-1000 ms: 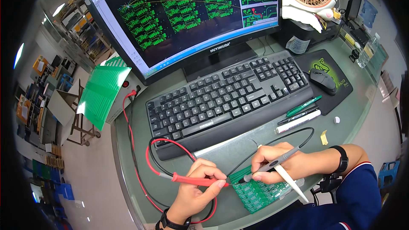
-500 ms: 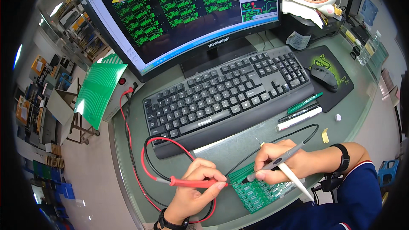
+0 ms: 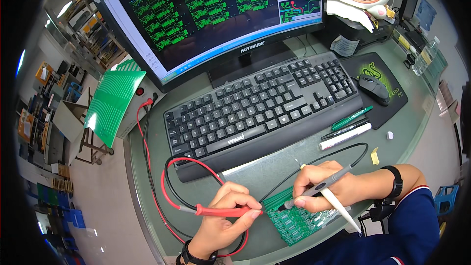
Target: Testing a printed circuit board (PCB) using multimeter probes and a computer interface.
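Note:
My left hand (image 3: 226, 218) is closed around a red test probe (image 3: 216, 211), its tip pointing right at the upper left part of a green circuit board (image 3: 294, 228). In my right hand (image 3: 338, 189) is a grey-black test probe (image 3: 324, 185), slanting down to the same end of the board. A slim white pen-like tool (image 3: 338, 209) is also tucked among the right fingers, its thin metal end sticking out above them. Both probe tips are close together; whether they touch the board is too small to tell. Red and black leads (image 3: 208, 166) loop beside my left hand.
Beyond the hands lie a black keyboard (image 3: 265, 108) and a monitor (image 3: 211, 14) with a green board layout. Pens (image 3: 346, 130), a mouse (image 3: 374, 90) on its mat and a yellow scrap (image 3: 375, 156) are to the right. A green panel (image 3: 114, 105) leans at the left.
The yellow marker at the upper left of the monitor's layout has shrunk to a small pale mark. My hands and both probes have hardly moved.

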The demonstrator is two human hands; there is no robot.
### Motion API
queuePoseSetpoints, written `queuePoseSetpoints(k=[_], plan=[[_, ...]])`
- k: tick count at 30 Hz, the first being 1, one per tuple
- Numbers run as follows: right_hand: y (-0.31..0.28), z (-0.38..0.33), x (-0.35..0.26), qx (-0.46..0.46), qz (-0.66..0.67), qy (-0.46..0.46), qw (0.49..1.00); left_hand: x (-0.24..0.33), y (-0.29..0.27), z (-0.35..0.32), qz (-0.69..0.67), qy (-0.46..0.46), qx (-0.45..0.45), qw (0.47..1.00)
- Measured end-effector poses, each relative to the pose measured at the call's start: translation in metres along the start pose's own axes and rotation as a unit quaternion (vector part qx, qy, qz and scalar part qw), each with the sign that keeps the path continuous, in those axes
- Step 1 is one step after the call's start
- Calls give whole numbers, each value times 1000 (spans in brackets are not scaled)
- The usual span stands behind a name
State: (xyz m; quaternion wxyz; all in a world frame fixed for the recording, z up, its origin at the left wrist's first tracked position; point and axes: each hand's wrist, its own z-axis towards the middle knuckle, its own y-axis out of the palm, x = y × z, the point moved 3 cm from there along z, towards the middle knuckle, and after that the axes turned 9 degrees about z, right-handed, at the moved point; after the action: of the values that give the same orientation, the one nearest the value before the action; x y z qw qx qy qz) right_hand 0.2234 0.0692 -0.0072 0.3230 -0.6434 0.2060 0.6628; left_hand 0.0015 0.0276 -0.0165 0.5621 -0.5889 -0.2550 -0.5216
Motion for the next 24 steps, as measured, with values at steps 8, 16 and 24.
queuePoseSetpoints(k=[8,16,24], plan=[[2,-2,4,10,9,-28,1000,1,0,0,2,5,4,1000],[1,0,1,7,3,-19,1000,2,1,1,9,11,9,1000],[1,0,1,7,3,-19,1000,-1,1,0,-25,-7,13,1000]])
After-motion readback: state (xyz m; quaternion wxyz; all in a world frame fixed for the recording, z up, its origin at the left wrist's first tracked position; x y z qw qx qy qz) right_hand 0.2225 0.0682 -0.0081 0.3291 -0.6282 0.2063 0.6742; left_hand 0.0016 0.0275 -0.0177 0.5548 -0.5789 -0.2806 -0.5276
